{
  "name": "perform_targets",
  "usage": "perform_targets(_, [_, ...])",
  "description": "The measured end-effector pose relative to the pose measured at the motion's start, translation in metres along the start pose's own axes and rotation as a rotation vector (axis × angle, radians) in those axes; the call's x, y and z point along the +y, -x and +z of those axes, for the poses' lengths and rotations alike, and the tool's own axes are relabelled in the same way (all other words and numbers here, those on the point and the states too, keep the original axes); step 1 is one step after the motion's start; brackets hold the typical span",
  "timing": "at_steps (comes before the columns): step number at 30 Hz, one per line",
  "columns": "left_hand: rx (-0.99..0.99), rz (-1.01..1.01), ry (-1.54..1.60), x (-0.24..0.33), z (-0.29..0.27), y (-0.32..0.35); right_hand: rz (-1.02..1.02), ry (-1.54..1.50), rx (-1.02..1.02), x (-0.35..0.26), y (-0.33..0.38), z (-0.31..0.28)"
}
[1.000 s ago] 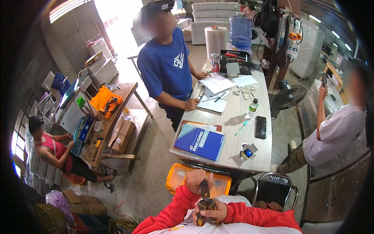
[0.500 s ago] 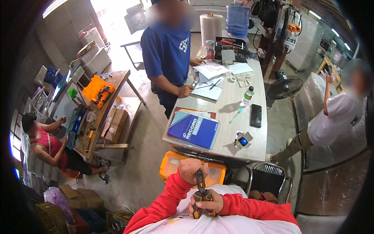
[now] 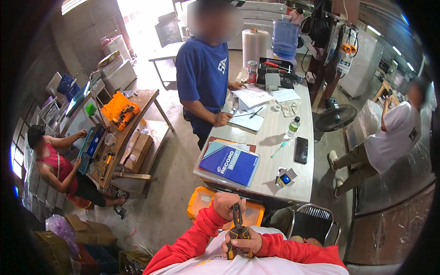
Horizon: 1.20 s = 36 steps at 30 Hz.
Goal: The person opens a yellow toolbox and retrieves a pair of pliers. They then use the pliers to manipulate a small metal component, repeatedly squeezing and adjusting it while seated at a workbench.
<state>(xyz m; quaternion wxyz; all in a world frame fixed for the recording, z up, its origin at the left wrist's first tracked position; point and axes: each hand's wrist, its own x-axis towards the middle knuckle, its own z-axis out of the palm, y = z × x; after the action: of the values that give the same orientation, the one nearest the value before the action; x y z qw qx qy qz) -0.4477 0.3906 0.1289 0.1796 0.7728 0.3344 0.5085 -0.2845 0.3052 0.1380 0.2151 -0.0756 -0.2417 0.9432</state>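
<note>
The grip of the right hand point(image 3: 251, 242) is closed around black-and-yellow pliers point(image 3: 238, 223), whose handles stand apart, held upright before the near edge of the worktop point(image 3: 268, 142). The left hand point(image 3: 226, 205) is curled at the pliers' nose, though whether its grip pinches anything cannot be told. Just beyond, an orange case point(image 3: 194, 201) sits below that edge; a blue book point(image 3: 229, 164) lies by the worktop's near left corner, a small box point(image 3: 285, 178) toward the near right.

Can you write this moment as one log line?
right hand: holds pliers | left hand: curled near pliers' jaws | ahead: table, blue book
</note>
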Motion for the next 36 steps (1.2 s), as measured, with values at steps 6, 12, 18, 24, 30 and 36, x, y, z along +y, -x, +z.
perform_targets(6, [0.015,-0.167,0.072,-0.022,-0.007,0.014,-0.166,0.753,-0.155,-0.017,0.014,0.008])
perform_targets(12, [0.12,-0.287,-0.14,-0.033,-0.039,0.034,-0.071,0.31,0.121,-0.014,0.02,-0.003])
perform_targets(18, [0.092,-0.475,-0.025,-0.011,-0.041,0.02,-0.058,0.372,0.223,-0.027,0.007,-0.008])
perform_targets(24, [0.07,-0.691,0.214,0.012,-0.038,0.017,-0.246,1.173,0.556,-0.066,-0.002,-0.034])
perform_targets(30, [-0.141,-0.79,0.543,0.04,-0.034,0.012,-0.407,1.881,0.602,-0.095,-0.01,-0.034])
perform_targets(36, [-0.226,-0.612,0.369,0.055,-0.034,0.005,-0.386,2.027,0.497,-0.1,-0.002,-0.016])
